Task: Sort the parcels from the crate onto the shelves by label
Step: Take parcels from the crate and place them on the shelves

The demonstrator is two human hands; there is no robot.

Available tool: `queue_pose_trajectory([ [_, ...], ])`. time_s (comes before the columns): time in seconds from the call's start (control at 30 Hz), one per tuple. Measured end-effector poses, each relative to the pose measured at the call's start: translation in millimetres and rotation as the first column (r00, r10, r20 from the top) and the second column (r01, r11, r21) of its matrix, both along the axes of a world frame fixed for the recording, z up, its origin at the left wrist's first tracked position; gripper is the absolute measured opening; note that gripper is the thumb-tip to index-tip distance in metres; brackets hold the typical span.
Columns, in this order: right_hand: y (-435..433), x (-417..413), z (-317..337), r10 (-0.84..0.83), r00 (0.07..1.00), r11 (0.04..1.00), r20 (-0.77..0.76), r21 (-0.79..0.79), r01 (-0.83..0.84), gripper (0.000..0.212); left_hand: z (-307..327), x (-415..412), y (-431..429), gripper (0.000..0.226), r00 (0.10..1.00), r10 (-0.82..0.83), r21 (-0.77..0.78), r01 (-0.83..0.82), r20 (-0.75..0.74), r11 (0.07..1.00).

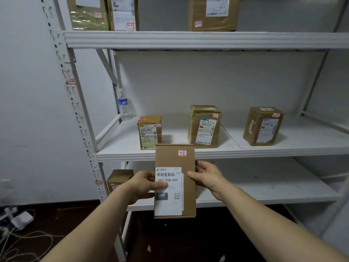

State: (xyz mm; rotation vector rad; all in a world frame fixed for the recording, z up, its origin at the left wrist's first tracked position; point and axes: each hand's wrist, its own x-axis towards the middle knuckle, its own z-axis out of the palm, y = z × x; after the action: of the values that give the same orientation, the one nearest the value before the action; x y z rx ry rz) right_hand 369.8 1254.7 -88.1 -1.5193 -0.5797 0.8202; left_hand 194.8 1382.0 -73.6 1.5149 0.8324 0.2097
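I hold a flat brown cardboard parcel (187,165) upright in front of the shelving, just below the edge of the middle shelf (245,152). A small red-edged tag on it reads 3-2-5, and its white shipping label reads 060-06B-A05. My left hand (143,184) grips its left side with the thumb across the label. My right hand (208,176) grips its right side. On the middle shelf stand three taped parcels: a small one (150,132), a taller one (204,126) and one at the right (263,126).
A water bottle (123,104) stands at the middle shelf's back left. The top shelf (188,39) carries three parcels. A brown parcel (119,178) sits on the lower shelf (273,190) at the left. The upright post (75,103) bears a 3-2 tag. Cables and a charger (20,221) lie on the dark floor.
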Motion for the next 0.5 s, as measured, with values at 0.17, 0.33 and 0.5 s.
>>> queue_pose_trajectory([
  [0.17,8,14,-2,0.018,1.000,1.000,0.001,-0.013,-0.018,0.053,0,11,6,0.020,1.000,0.008,0.006,-0.008,-0.008,1.000],
  [0.33,14,26,-4,0.034,0.999,0.999,0.009,-0.011,-0.034,0.056,-4,19,11,0.031,1.000,0.029,0.008,-0.029,-0.011,1.000],
  [0.5,19,34,-3,0.077,0.997,0.996,0.002,-0.035,-0.077,0.055,-2,21,11,0.032,0.999,0.038,0.016,-0.038,-0.021,0.999],
])
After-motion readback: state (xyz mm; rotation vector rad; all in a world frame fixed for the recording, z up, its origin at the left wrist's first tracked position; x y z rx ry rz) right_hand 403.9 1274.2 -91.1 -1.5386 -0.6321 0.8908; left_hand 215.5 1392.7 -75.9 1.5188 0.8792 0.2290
